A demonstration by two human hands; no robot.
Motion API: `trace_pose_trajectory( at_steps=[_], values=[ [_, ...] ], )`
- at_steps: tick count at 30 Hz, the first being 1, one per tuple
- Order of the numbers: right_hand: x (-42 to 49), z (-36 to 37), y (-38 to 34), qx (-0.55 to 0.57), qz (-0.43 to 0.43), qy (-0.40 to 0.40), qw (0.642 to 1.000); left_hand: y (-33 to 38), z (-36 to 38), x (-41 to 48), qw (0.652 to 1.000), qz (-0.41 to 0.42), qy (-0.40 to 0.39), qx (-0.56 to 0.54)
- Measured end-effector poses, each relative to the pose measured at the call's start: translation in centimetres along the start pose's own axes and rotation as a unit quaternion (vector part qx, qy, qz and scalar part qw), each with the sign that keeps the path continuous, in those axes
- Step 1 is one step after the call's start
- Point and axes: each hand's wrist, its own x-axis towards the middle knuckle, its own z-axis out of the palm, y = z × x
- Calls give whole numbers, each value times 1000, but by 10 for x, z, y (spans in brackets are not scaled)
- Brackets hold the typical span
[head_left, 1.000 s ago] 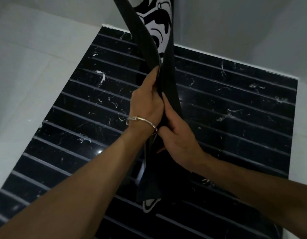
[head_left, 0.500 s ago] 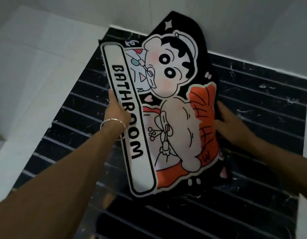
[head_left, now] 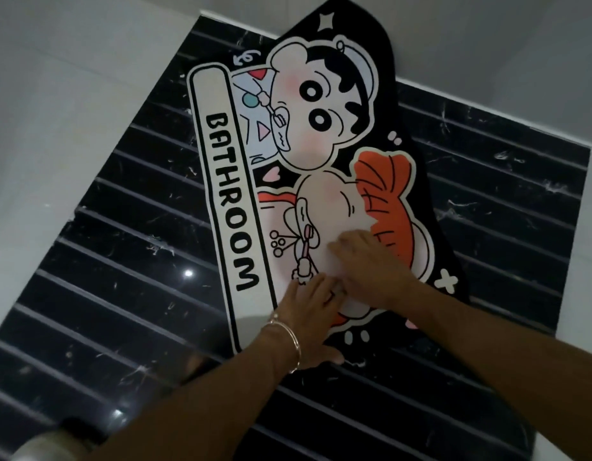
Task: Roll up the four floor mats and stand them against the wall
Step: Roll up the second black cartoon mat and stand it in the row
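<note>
One floor mat [head_left: 228,181] lies spread flat, picture side up, on the black striped floor. It is black with a cartoon child, an orange fish and the word BATHROOM in a white band. Its far tip reaches past the black tiles toward the wall. My left hand [head_left: 309,319], with a thin bracelet at the wrist, rests flat on the mat's near end, thumb at the near edge. My right hand [head_left: 366,262] presses palm down on the mat just beyond it, fingers spread and touching the left fingertips. No other mat is in view.
The black marbled floor section [head_left: 121,261] has pale grout stripes and glossy reflections. White tiles [head_left: 38,144] border it on the left, and a grey wall [head_left: 487,44] rises behind it. A pale blurred shape [head_left: 38,444] sits at the lower left corner.
A second ago both hands held the mat folded and hanging upright. It then opened out and came down onto the floor. Both hands have moved from its sides to its near end.
</note>
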Motion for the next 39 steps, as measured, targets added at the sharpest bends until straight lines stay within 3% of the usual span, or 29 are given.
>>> trace_pose_trajectory(
  at_steps=[3, 7, 12, 16, 21, 24, 30, 35, 39],
  values=[
    [-3, 1, 4, 1, -39, -3, 999, -2, 13, -5, 999, 25, -1, 39],
    [-18, 7, 21, -3, -128, 4, 992, -7, 21, -11, 994, 61, 60, 61],
    [-35, 15, 24, -86, -198, -59, 975, 16, 26, -17, 991, 76, 55, 92],
    [-41, 23, 15, -129, -242, -63, 960, 29, 32, -15, 985, 107, 69, 120],
    [-51, 29, 15, -98, -244, -37, 964, 39, 23, -10, 985, 96, 71, 128],
    [-54, 34, 13, -58, -240, -50, 968, 32, 22, -9, 992, 86, 65, 72],
    [-58, 31, 1, 127, -117, -102, 980, 6, 18, -22, 991, 112, 67, 8],
    [-47, 25, -35, 211, -77, -112, 968, -16, -16, -31, 993, 88, 17, 80],
    [-35, 27, -51, 230, -60, -128, 963, -33, -32, -35, 992, 56, -68, 92]
  ],
)
